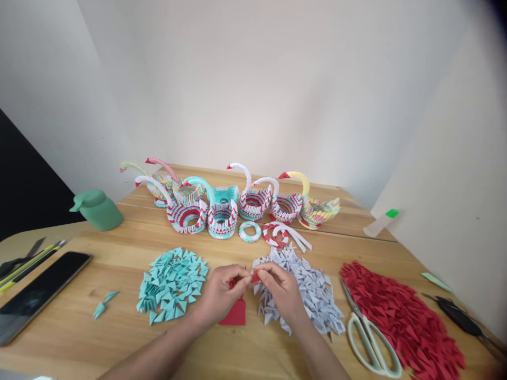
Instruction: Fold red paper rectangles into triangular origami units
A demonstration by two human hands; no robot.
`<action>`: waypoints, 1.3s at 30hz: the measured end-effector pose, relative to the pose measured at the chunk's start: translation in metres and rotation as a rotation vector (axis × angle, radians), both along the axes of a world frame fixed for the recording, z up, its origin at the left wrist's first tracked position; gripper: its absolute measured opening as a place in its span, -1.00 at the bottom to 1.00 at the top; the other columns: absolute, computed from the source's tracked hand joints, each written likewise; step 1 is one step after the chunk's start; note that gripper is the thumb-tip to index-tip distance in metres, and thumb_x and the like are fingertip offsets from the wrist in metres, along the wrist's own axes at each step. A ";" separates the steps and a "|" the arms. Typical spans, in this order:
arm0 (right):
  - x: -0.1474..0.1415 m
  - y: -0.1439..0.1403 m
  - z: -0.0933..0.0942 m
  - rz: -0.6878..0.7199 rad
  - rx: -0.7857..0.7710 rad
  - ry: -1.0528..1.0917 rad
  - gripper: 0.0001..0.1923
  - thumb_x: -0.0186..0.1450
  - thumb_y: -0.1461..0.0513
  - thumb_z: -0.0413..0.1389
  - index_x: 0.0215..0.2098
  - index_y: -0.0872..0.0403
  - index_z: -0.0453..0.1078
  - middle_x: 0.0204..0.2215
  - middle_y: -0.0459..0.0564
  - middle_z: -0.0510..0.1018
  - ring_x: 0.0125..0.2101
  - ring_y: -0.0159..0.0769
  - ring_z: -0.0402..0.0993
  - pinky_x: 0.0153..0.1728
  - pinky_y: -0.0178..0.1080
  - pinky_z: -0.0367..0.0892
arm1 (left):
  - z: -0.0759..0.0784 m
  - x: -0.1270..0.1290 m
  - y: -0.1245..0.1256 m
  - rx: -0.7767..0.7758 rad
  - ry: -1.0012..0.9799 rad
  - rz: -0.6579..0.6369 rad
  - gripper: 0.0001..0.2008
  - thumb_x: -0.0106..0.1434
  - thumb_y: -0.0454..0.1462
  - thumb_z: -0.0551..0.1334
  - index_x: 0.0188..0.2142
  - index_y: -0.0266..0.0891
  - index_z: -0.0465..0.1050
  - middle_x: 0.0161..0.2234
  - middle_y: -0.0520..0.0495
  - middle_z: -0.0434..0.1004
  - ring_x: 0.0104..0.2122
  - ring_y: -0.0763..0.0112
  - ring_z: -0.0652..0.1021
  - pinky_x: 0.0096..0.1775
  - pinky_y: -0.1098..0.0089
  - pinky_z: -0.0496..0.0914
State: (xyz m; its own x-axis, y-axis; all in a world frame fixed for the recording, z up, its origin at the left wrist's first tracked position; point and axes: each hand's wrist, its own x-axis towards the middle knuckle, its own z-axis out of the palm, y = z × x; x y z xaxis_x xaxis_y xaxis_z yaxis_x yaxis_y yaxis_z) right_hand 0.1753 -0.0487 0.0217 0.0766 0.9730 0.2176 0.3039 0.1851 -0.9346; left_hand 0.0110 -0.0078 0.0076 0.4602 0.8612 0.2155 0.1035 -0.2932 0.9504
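Observation:
My left hand point(222, 291) and my right hand point(284, 293) meet at the middle of the wooden table, both with fingers pinched. Between their fingertips is a small red paper piece point(255, 276), mostly hidden. A bit of red also shows behind the fingers of my left hand; I cannot tell whether it is held. Below lies a flat red paper slip point(234, 314), partly covered by my left hand. My right hand is over the edge of a heap of pale grey-lilac folded paper triangles point(312, 295). Left of my left hand is a heap of turquoise folded triangles point(173, 285).
Several folded-paper swans point(190, 215) stand at the back, with a turquoise-and-white paper ring point(250, 231) in front. Scissors point(372, 338) lie beside a red paper heap point(404, 316) at right. A phone point(39, 295) and a green lidded container point(97, 210) are at left.

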 end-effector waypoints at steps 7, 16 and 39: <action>-0.006 -0.002 0.006 -0.048 0.180 -0.154 -0.83 0.29 0.23 0.06 -0.45 0.05 0.42 -0.53 -0.08 0.48 -0.47 -0.33 0.41 -0.39 -0.31 0.28 | 0.002 -0.001 0.003 -0.356 -0.256 -0.159 -0.70 0.23 -0.09 0.21 -0.38 -0.32 0.46 -0.46 -0.07 0.52 -0.47 0.45 0.46 -0.37 0.45 0.33; -0.011 -0.006 0.008 -0.031 0.143 -0.148 -0.76 0.34 0.21 0.01 -0.45 0.07 0.42 -0.55 -0.11 0.47 -0.50 -0.36 0.39 -0.42 -0.35 0.25 | -0.002 -0.001 0.008 -0.475 -0.316 -0.159 -0.71 0.08 -0.13 0.35 -0.47 -0.35 0.42 -0.52 -0.04 0.49 -0.53 0.53 0.40 -0.44 0.50 0.25; -0.001 0.000 -0.003 -0.104 0.505 -0.381 -0.75 0.33 0.35 0.03 -0.08 0.01 0.41 -0.28 0.02 0.55 -0.24 -0.23 0.45 -0.23 -0.17 0.37 | -0.004 0.000 0.014 -0.610 -0.503 -0.188 -0.67 0.03 -0.16 0.41 -0.29 -0.30 0.41 -0.42 -0.11 0.61 -0.49 0.40 0.57 -0.41 0.44 0.39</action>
